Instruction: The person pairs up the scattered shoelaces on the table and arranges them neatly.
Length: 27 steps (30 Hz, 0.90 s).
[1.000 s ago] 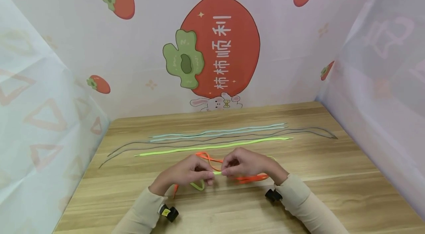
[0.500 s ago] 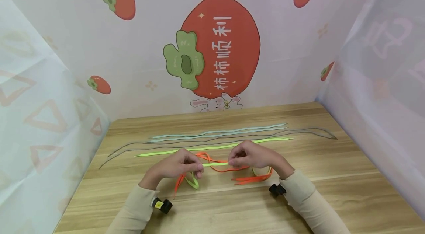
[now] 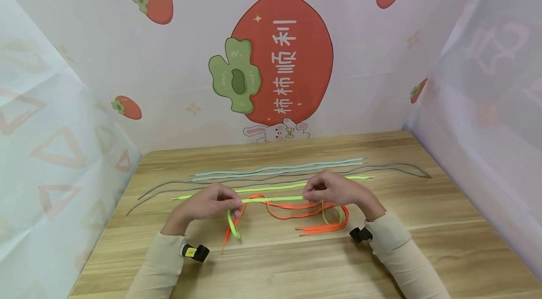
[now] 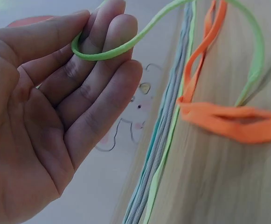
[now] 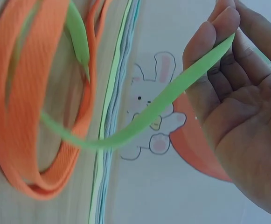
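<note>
A yellow-green shoelace (image 3: 273, 199) is stretched between the two hands above the table. My left hand (image 3: 209, 205) pinches it between thumb and fingers, and its tail droops below in a curve. At the other side my right hand (image 3: 332, 190) pinches the same lace; from there a loose length (image 5: 107, 142) hangs toward the orange laces. Beneath the hands lie orange shoelaces (image 3: 326, 229), bent over at the right with their tips turned back inward. In the left wrist view the green lace (image 4: 102, 55) passes across the fingers.
Behind the hands, a second yellow-green lace (image 3: 267, 189) lies nearly straight across the wooden table (image 3: 271, 266). Beyond it are grey laces (image 3: 402, 168) and light blue laces (image 3: 313, 165). A printed back wall (image 3: 178, 68) stands at the table's far edge.
Both hands have moved apart and farther from the body, drawing a longer straight span of yellow-green lace between them. More of the orange laces is uncovered. The other laces stay put.
</note>
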{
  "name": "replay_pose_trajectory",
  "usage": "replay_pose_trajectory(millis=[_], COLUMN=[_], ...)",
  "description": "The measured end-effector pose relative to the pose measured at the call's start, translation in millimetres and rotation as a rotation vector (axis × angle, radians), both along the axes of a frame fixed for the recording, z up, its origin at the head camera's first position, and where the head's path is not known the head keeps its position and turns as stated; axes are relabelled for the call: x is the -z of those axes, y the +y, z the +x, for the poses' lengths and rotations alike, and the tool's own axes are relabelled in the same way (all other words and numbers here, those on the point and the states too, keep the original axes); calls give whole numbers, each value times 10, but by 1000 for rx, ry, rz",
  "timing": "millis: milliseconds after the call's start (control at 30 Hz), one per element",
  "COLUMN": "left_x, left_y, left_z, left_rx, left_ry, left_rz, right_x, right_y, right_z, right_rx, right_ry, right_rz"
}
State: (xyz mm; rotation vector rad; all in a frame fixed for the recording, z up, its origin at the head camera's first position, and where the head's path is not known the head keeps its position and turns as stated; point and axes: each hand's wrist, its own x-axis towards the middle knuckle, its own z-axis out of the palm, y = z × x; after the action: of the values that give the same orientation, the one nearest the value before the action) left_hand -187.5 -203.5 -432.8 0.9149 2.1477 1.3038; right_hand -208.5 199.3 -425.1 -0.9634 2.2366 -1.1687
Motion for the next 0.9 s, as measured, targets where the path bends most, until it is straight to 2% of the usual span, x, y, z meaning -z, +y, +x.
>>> replay_pose_trajectory(millis=[300, 667, 900], left_x=[4, -62, -74], left_y=[-231, -512, -637], left_z=[-47, -61, -77], left_rx=[-45, -102, -126], left_ry=[1, 1, -3], left_rz=[-1, 5, 18], right_x=[18, 11, 0], right_y=[136, 305, 399], right_z=[-74, -134, -174], right_rx=[22, 84, 105], right_ry=[-13, -30, -11], right_rz=[7, 17, 13])
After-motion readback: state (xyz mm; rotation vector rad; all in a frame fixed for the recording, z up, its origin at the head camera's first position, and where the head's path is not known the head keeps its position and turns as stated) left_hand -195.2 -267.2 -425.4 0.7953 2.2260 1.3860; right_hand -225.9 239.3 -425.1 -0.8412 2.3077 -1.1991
